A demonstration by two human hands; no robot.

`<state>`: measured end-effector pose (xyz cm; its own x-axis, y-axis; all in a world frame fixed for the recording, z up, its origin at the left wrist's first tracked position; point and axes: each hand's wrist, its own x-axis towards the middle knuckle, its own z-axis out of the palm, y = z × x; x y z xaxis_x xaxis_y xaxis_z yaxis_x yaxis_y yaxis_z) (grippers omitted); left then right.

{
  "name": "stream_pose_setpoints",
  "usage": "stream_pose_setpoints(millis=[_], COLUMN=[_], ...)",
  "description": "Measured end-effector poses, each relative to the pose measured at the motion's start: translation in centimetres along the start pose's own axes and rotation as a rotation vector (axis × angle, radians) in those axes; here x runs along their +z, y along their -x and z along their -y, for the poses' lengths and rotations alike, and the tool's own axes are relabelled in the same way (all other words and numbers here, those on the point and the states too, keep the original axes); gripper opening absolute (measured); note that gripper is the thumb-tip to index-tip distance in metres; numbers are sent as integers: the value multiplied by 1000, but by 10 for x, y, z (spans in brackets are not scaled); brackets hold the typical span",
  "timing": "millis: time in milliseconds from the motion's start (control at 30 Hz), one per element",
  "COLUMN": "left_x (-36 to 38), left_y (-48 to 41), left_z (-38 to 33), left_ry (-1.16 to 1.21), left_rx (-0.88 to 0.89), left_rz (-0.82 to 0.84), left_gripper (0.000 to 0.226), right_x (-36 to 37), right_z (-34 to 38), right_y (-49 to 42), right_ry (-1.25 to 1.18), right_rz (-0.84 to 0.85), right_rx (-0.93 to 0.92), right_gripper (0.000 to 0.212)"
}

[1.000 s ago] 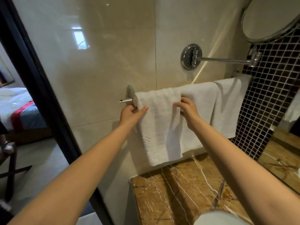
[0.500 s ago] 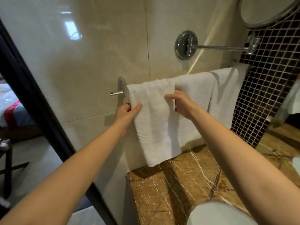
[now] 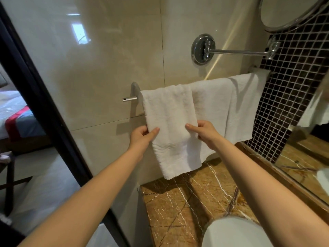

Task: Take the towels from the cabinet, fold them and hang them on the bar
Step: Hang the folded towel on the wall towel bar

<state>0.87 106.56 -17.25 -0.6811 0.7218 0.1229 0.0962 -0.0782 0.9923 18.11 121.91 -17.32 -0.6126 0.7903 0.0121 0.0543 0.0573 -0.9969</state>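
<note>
Glossy beige wall tiles [image 3: 115, 59] meet a brown, white-veined marble surface [image 3: 187, 202] in your bathroom. From the chrome towel bar [image 3: 130, 99] hangs a nubby white folded towel [image 3: 170, 122], beside two smoother white towels [image 3: 211, 107]. Your left hand [image 3: 140, 138] pinches its left edge and your right hand [image 3: 204, 132] its right edge, thumbs in front.

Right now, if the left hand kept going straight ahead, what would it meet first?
The left hand pinches the front towel; going on, it would likely press it against the tiled wall behind.
</note>
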Motion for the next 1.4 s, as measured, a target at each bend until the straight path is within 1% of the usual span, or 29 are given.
stream_pose_setpoints(millis=[200, 400, 600, 633, 733, 900, 1000, 1200, 1267, 1367, 1400], left_x=[2, 5, 4, 5, 7, 8, 9, 12, 13, 13, 13], left_y=[23, 35, 44, 47, 55, 66, 72, 85, 90, 98, 99], left_z=[12, 10, 16, 18, 23, 34, 38, 42, 46, 54, 57], left_ry=[-13, -10, -43, -47, -67, -78, -44, -61, -76, -80, -73], left_rx=[-34, -34, -61, -69, -98, -114, -145, -204, -224, -252, -261], left_rz=[16, 18, 65, 81, 117, 122, 140, 184, 195, 187, 186], left_gripper=[2, 4, 8, 9, 11, 21, 6, 7, 9, 10, 13], right_x=[-6, -9, -7, -7, -5, -5, -5, -5, -6, -6, -6], right_z=[-17, -21, -25, -25, -27, -35, -40, -53, -59, -67, -69], right_y=[22, 34, 40, 42, 49, 59, 62, 72, 76, 83, 86], right_ry=[21, 41, 45, 46, 62, 44, 53, 96, 121, 139, 139], right_rz=[4, 19, 1, 8, 21, 37, 48, 73, 81, 99, 101], right_rx=[37, 37, 61, 64, 79, 95, 108, 116, 143, 180, 186], right_gripper=[17, 16, 41, 40, 26, 16, 19, 16, 22, 48, 51])
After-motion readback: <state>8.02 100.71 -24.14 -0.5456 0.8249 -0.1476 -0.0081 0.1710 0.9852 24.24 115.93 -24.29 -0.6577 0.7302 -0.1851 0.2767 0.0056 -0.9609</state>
